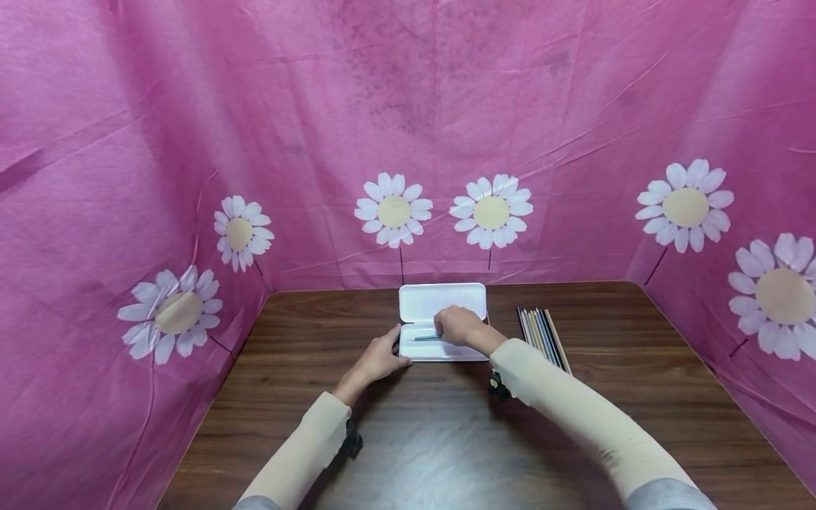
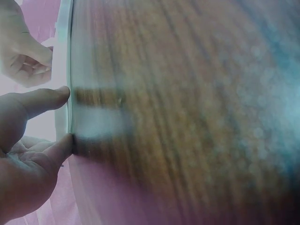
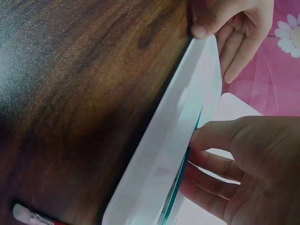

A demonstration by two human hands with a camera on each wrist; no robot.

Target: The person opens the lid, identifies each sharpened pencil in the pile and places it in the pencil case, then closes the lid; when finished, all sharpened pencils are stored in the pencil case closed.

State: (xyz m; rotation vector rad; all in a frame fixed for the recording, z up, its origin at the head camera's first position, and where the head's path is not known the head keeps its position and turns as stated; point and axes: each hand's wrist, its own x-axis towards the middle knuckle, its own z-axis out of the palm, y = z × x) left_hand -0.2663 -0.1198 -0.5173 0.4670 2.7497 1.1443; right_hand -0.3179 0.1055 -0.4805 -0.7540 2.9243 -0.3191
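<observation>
A white pencil case (image 1: pixel 414 353) lies open on the table, its hinged lid (image 1: pixel 442 301) tipped back toward the curtain. At the left end of the case, my left hand (image 1: pixel 379 359) grips the corner, with the thumb on the near edge and the fingers round the side. My right hand (image 1: pixel 460 328) reaches over the tray and pinches a teal pencil (image 3: pixel 173 194) between thumb and fingers. In the head view the pencil's pointed end sticks out leftward, lying along the tray; the hand hides the rest.
Several pencils (image 1: pixel 543 336) lie side by side on the wooden table (image 1: pixel 421 425), right of the case. An eraser-tipped pencil end (image 3: pixel 30 214) shows low in the right wrist view. A pink flowered curtain (image 1: pixel 440 142) hangs behind the table and along both sides.
</observation>
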